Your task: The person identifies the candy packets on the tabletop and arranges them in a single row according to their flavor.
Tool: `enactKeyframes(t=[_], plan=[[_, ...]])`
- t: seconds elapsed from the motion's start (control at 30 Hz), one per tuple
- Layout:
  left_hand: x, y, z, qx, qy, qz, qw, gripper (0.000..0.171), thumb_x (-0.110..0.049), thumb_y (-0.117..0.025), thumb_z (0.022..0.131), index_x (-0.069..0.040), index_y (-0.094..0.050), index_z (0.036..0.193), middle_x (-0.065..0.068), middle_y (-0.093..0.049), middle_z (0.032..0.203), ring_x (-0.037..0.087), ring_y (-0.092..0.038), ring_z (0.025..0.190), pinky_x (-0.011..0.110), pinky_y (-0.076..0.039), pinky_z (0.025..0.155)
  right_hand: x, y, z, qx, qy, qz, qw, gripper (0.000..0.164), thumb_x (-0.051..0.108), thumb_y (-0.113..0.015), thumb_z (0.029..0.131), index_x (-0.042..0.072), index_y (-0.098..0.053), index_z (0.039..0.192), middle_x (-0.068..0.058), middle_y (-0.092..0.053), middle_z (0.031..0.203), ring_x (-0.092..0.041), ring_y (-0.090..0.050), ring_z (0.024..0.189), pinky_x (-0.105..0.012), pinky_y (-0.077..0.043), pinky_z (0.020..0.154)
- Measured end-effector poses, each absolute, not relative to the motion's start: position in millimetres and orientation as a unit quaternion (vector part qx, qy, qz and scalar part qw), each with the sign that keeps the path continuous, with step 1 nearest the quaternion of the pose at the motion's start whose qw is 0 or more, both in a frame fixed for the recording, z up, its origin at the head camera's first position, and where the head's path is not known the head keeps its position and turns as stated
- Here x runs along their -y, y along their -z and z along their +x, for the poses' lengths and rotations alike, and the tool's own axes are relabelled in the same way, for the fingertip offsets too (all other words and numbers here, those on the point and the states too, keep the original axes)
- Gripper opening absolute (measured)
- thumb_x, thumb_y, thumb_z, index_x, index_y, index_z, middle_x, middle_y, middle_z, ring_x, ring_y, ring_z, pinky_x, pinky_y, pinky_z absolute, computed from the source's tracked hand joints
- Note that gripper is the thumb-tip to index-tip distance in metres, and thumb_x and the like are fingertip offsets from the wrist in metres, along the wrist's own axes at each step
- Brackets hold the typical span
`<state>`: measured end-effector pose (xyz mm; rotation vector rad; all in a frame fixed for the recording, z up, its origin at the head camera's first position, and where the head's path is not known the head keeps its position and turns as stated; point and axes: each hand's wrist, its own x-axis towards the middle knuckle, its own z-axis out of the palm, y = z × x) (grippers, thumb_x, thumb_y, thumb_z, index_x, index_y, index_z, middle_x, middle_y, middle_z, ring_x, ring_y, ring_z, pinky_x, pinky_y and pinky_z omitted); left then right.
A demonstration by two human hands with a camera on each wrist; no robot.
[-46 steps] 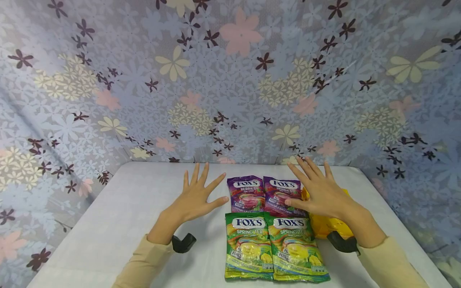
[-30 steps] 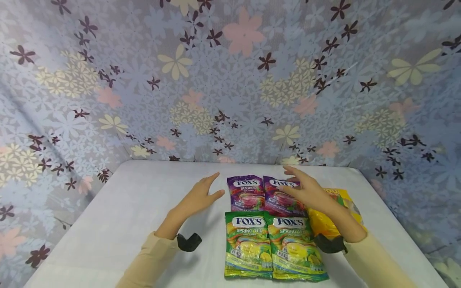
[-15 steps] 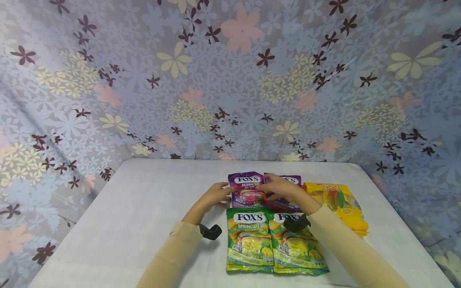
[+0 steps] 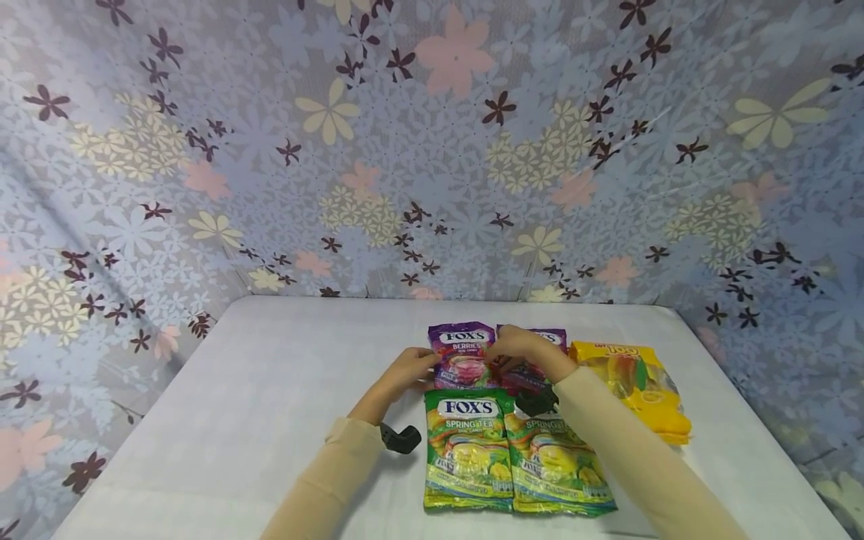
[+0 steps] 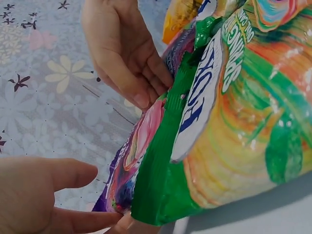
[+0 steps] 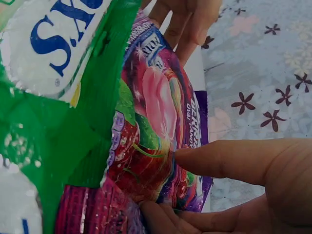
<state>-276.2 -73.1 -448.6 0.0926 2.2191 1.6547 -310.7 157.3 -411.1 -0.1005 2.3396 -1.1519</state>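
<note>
A purple candy bag point(image 4: 466, 352) labelled Fox's Berries lies between my hands. My left hand point(image 4: 403, 375) is at its left edge; in the left wrist view the fingers point(image 5: 92, 220) reach the edge while the thumb point(image 5: 75, 173) stays apart from it. At the opposite edge my right hand point(image 4: 523, 351) pinches the bag, its thumb point(image 6: 195, 156) on the printed front and its other fingers at the edge below. That hand partly covers a second purple candy bag point(image 4: 555, 339). Two green Spring Tea candy bags point(image 4: 469, 450) lie in front, overlapping the purple ones.
A yellow bag point(image 4: 651, 412) marked 100 lies at the right, partly behind the right sleeve point(image 4: 628, 442). The white table point(image 4: 270, 352) ends at a flowered curtain point(image 4: 432, 187) behind. Each wrist wears a black camera mount point(image 4: 401, 439).
From open spread above the bags, both hands have come down and inward to the left purple bag's two edges. The right hand has taken hold. The yellow bag has come into fuller view.
</note>
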Motion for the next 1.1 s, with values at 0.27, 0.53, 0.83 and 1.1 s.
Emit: enactKeyframes(t=[0.27, 0.53, 0.83, 1.1], plan=[[71, 450, -275, -0.797, -0.588, 0.015, 0.139, 0.045, -0.015, -0.054, 0.098, 0.012, -0.048, 0.134, 0.026, -0.060, 0.118, 0.031, -0.066, 0.096, 0.032, -0.057, 0.072, -159, 421, -307, -0.869, 0.434, -0.058, 0.229, 0.023, 0.006, -0.069, 0.083, -0.007, -0.058, 0.098, -0.016, -0.061, 0.090, -0.021, -0.063, 0.072, -0.037, -0.055, 0.072], [79, 451, -280, -0.799, -0.594, -0.004, 0.096, 0.046, -0.013, -0.057, 0.095, 0.007, -0.049, 0.136, 0.026, -0.061, 0.120, 0.031, -0.067, 0.095, 0.032, -0.057, 0.071, -154, 434, -305, -0.831, 0.513, -0.054, 0.206, 0.072, 0.010, -0.066, 0.085, -0.004, -0.029, 0.144, -0.030, -0.047, 0.130, -0.033, -0.061, 0.101, -0.047, -0.051, 0.086], [87, 455, -285, -0.745, -0.660, -0.038, 0.087, 0.052, -0.012, -0.060, 0.093, -0.003, -0.045, 0.143, 0.024, -0.063, 0.116, 0.027, -0.067, 0.090, 0.037, -0.056, 0.075, -140, 438, -302, -0.754, 0.630, 0.012, 0.187, 0.073, 0.000, -0.065, 0.086, 0.003, -0.026, 0.148, -0.032, -0.036, 0.142, -0.021, -0.064, 0.084, -0.041, -0.053, 0.078], [106, 447, -285, -0.716, -0.690, -0.061, 0.084, 0.052, -0.007, -0.061, 0.092, -0.009, -0.048, 0.142, 0.022, -0.063, 0.114, 0.022, -0.066, 0.084, 0.034, -0.056, 0.070, -121, 436, -304, -0.701, 0.683, 0.027, 0.204, 0.091, -0.006, -0.067, 0.083, 0.010, -0.014, 0.155, -0.025, -0.047, 0.133, -0.022, -0.062, 0.085, -0.039, -0.054, 0.078]])
